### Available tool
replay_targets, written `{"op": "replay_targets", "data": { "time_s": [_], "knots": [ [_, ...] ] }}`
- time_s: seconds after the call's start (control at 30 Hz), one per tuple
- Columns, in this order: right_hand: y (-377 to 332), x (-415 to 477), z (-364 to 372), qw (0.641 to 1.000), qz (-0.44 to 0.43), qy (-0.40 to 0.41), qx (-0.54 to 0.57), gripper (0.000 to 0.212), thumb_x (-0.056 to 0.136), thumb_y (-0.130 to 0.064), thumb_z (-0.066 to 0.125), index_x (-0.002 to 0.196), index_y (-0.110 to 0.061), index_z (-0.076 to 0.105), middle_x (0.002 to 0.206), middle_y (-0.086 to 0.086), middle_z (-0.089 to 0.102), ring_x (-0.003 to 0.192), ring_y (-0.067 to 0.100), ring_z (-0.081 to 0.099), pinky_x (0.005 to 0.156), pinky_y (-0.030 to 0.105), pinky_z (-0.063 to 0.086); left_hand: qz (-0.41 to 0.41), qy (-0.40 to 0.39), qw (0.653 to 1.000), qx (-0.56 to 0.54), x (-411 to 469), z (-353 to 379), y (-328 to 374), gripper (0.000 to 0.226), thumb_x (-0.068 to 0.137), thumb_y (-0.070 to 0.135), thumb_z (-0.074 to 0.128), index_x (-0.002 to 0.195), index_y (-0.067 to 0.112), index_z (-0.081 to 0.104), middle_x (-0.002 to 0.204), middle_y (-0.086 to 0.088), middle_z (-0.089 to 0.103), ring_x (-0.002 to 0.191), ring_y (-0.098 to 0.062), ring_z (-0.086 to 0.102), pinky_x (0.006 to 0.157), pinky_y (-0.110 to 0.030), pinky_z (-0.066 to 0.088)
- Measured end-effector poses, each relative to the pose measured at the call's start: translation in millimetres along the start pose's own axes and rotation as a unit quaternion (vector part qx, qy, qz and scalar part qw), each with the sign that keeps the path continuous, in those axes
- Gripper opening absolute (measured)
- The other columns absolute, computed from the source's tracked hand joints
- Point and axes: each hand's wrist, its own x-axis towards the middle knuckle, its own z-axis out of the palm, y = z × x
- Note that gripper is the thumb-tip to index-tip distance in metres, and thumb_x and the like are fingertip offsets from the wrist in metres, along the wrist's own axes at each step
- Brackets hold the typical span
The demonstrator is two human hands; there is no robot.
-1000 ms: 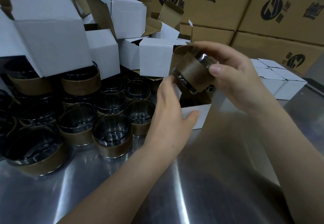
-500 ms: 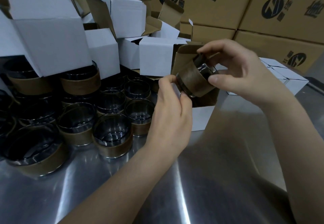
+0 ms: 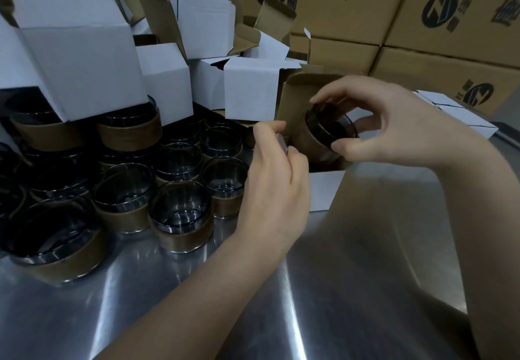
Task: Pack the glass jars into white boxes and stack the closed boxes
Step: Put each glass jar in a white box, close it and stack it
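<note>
The right hand [image 3: 394, 126] is gripping a glass jar [image 3: 323, 134] by its rim, fingers curling over the top edge and thumb pressing from below. The jar is lying tilted, mouth facing out toward the person, its brown-banded body sitting partly inside the mouth of the open white box [image 3: 323, 188]. The left hand [image 3: 275, 190] is pinching the box's near left edge, fingers curled tight on it. The box is resting on the steel desk [image 3: 309, 289], its brown inner flap standing up behind the jar. Over on the left, more jars [image 3: 180, 218] are standing upright in a crowd on the desk, with empty white boxes [image 3: 81, 58] lying heaped on and behind them. Past the right hand, closed white boxes [image 3: 455, 111] are sitting together by the desk's far edge, and big brown cartons [image 3: 422, 7] are lining the back.
</note>
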Motion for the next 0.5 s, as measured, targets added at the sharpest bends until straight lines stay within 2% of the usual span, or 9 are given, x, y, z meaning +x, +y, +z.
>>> {"op": "replay_targets", "data": {
  "time_s": [0.07,0.17,0.27,0.4,0.5],
  "knots": [
    [-4.3,1.1,1.8,0.999,0.009,-0.005,-0.035,0.057,0.068,-0.025,0.070,0.123,-0.033,0.059,0.118,-0.014,0.058,0.110,0.002,0.055,0.088,0.029,0.054,0.005,-0.001,1.000,0.004,-0.4,0.3,-0.9,0.017,0.099,0.016,0.039,0.111,0.027,0.033,0.117,-0.004,0.055,0.106,-0.015,0.054,0.086,-0.027,0.042],
    [-10.4,3.6,6.2,0.996,0.016,-0.027,-0.083,0.055,0.065,-0.032,0.069,0.119,-0.032,0.061,0.109,-0.019,0.059,0.102,-0.001,0.053,0.085,0.020,0.049,0.012,-0.008,1.000,0.003,-0.8,0.0,-3.3,0.018,0.100,0.017,0.039,0.111,0.030,0.032,0.119,-0.002,0.054,0.106,-0.011,0.052,0.081,-0.017,0.039],
    [-13.0,5.3,10.7,0.991,0.015,-0.033,-0.126,0.053,0.064,-0.033,0.068,0.116,-0.028,0.064,0.106,-0.013,0.060,0.095,0.000,0.050,0.081,0.012,0.042,0.011,-0.016,1.000,0.009,-0.5,0.5,-5.3,0.020,0.100,0.022,0.041,0.111,0.035,0.030,0.120,0.003,0.051,0.102,-0.003,0.048,0.077,-0.004,0.037],
    [-16.7,7.5,18.5,0.985,0.033,-0.048,-0.163,0.058,0.064,-0.034,0.068,0.121,-0.028,0.063,0.104,-0.005,0.053,0.096,0.002,0.045,0.087,0.022,0.044,0.015,-0.013,1.000,0.009,-0.2,1.4,-6.9,0.021,0.099,0.023,0.042,0.110,0.036,0.030,0.121,0.002,0.049,0.100,0.000,0.044,0.078,0.001,0.032],
    [-20.3,11.5,21.0,0.983,0.043,-0.052,-0.174,0.055,0.066,-0.036,0.068,0.121,-0.026,0.061,0.102,-0.004,0.057,0.096,0.008,0.049,0.088,0.030,0.046,0.022,-0.015,1.000,0.007,-0.3,1.0,-7.5,0.021,0.098,0.024,0.042,0.110,0.036,0.030,0.123,0.001,0.049,0.104,-0.001,0.044,0.079,0.000,0.032]
  ]
}}
